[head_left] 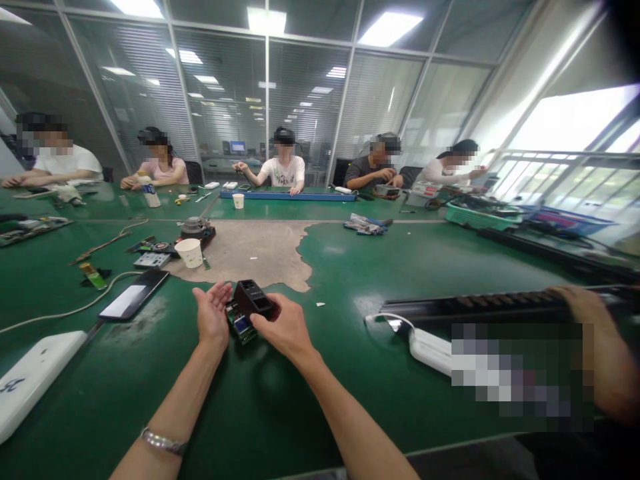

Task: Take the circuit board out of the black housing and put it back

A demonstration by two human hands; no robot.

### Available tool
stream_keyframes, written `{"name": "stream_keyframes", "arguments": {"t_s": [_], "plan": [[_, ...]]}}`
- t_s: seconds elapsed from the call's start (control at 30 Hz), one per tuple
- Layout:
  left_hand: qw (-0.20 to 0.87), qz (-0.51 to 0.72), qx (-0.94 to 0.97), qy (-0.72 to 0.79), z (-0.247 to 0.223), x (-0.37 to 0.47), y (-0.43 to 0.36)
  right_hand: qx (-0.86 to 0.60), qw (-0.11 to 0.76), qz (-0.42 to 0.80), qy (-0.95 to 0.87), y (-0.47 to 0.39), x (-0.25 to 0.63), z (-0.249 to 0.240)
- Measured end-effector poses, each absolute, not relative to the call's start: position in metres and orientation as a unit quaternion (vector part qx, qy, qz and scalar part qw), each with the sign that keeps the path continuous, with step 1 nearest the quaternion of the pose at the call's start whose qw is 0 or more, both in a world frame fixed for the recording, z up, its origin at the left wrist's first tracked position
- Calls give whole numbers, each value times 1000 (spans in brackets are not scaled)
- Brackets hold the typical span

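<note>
Pinched between the thumb and fingers of my right hand (pixel 287 323) is a black plastic housing (pixel 253 299) with square openings in its face. It is tilted above a green circuit board (pixel 243 328) that carries a blue component. My left hand (pixel 214 312) is turned palm up on the left of the board, its fingers stretched out. I cannot tell whether its edge touches the board. The housing and my right fingers hide part of the board.
To the left lie a phone (pixel 135 295), a white power bank (pixel 40 377) and a paper cup (pixel 189 253). A long black bar (pixel 450 308) and a white device (pixel 433 350) lie right, near another person's arm (pixel 600 360). Several people sit across the green table (pixel 370 267).
</note>
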State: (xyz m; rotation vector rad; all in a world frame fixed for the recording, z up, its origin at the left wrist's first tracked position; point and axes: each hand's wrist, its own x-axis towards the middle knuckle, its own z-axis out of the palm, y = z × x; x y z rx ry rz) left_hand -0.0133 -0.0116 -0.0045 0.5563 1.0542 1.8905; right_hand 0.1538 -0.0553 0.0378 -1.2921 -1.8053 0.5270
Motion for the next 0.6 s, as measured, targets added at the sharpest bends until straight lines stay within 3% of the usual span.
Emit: {"name": "stream_keyframes", "arguments": {"t_s": [0.6], "plan": [[399, 742, 228, 488, -7, -22, -12, -448, 437, 145, -766, -67, 123, 16]]}}
